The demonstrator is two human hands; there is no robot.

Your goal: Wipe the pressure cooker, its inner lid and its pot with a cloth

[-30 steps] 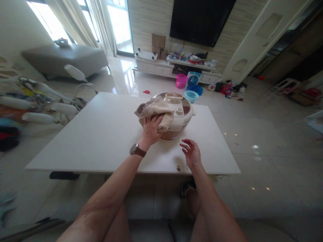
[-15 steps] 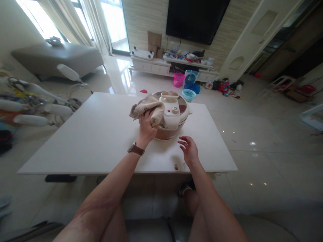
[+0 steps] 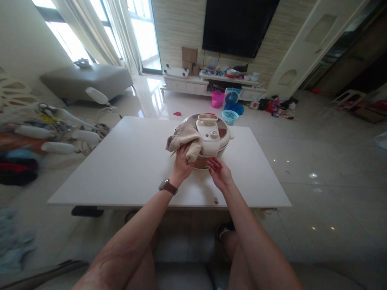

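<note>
A round cream and brown rice cooker (image 3: 211, 137) stands on the white table (image 3: 127, 169), toward its far side. My left hand (image 3: 182, 161), with a brown watch on the wrist, grips a beige cloth (image 3: 184, 139) pressed against the cooker's left side and lid. Just in front of the cooker's base is my right hand (image 3: 219, 172), fingers spread and reaching toward it, holding nothing.
A small dark crumb-like object (image 3: 215, 200) lies near the table's front edge. A cluttered rack (image 3: 45, 129) stands at the left. Beyond the table are plastic baskets (image 3: 229, 116) on the floor, a low TV cabinet (image 3: 208, 82) and a grey sofa (image 3: 84, 78).
My right hand has moved forward from the table's front area up to the cooker's base. My left hand keeps the cloth on the cooker's left side, shifted slightly lower.
</note>
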